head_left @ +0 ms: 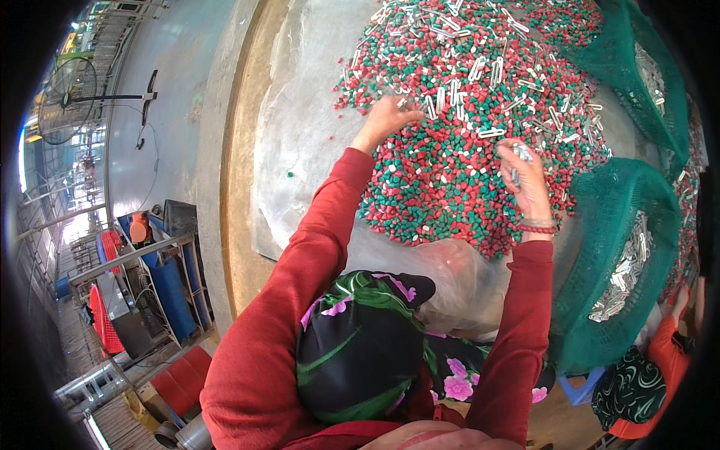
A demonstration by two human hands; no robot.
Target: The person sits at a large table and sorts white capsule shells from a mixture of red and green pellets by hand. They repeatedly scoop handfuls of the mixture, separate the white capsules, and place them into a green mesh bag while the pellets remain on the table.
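Observation:
A wide heap of small red and green pellets lies in front of me, with pale, elongated loop-shaped pieces scattered through it. At the heap's left side, my left hand reaches over the pellets with its thumb stretched out and apart from the fingers. Some loop pieces lie just right of that thumb. Farther right, my right hand is curled around several silvery loop pieces, held above the pellets. Its fingers partly hide them, so their full shape does not show.
To the right, a green mesh-lined basket contains loop pieces; another green mesh basket stands beyond it. Clear plastic sheeting lies under the heap. A person in orange sits at the lower right. A fan stands far left.

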